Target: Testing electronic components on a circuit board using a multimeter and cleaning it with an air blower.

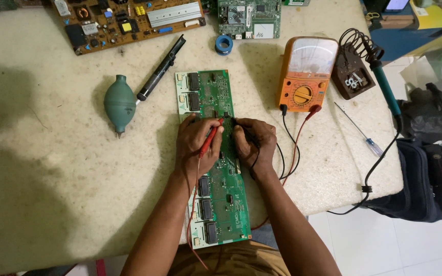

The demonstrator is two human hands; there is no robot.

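both hands on long green circuit board (pixel 216 168), left hand (pixel 196 143) grip pinching red probe (pixel 210 141), right hand (pixel 254 143) grip pinching black probe (pixel 235 122)

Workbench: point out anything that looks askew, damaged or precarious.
The long green circuit board hangs past the table's near edge, toward the person. The screwdriver lies close to the right edge. No spill or damage shows.

long green circuit board (pixel 216 168), red probe (pixel 209 141) touching
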